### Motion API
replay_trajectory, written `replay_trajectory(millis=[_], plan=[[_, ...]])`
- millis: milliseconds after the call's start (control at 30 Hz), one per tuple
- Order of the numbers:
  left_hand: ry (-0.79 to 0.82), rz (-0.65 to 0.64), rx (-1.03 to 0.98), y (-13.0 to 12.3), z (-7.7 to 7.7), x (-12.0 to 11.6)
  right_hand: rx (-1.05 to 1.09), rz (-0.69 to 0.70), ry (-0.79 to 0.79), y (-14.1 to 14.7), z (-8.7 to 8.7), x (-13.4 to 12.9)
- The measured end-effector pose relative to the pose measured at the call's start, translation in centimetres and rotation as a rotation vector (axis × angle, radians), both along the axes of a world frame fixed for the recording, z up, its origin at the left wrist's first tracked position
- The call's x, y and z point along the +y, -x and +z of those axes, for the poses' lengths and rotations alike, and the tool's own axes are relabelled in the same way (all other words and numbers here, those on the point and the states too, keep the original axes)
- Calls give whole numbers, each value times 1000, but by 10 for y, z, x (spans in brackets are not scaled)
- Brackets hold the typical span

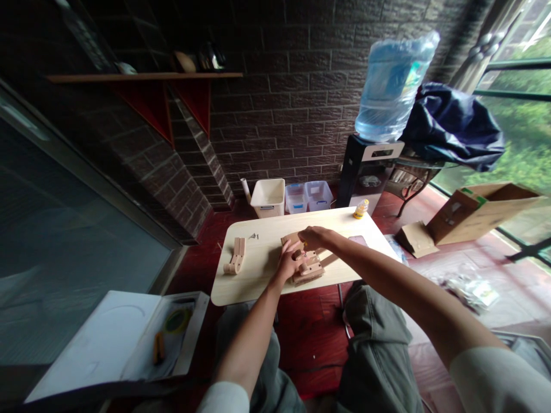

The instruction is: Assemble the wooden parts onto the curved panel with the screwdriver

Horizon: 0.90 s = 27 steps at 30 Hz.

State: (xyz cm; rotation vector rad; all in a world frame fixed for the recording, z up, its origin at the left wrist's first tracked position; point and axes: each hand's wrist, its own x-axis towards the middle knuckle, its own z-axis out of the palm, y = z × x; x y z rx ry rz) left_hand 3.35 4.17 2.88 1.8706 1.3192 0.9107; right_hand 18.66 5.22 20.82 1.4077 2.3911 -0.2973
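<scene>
A wooden assembly (310, 269) of several joined blocks lies near the front of the pale table, right of its middle. My left hand (291, 261) is closed around its left side, its fingers on the wooden pieces. Just above the assembly, my right hand (316, 236) is closed on what looks like a small screwdriver (305, 246). Only a bit of yellow and a thin tip show below my fist, pointing down at the wood. Toward the left of the table lies a separate curved wooden piece (236, 256) with dark holes. Small metal parts (255, 236) lie behind it.
The table (262, 287) carries a yellow-capped clear container (361, 209) at its far right corner. Behind stand plastic bins (267, 195) and a water dispenser (365, 172). An open white case (185, 344) is at lower left; a cardboard box (465, 215) sits at right.
</scene>
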Motion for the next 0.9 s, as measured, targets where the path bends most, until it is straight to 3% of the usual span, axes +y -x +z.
replay_trajectory(millis=[200, 900], plan=[[-32, -17, -5, 2, -7, 2, 6, 25, -62, -1, -1, -4], [4, -46, -3, 3, 5, -2, 27, -25, -81, -1, 7, -18]])
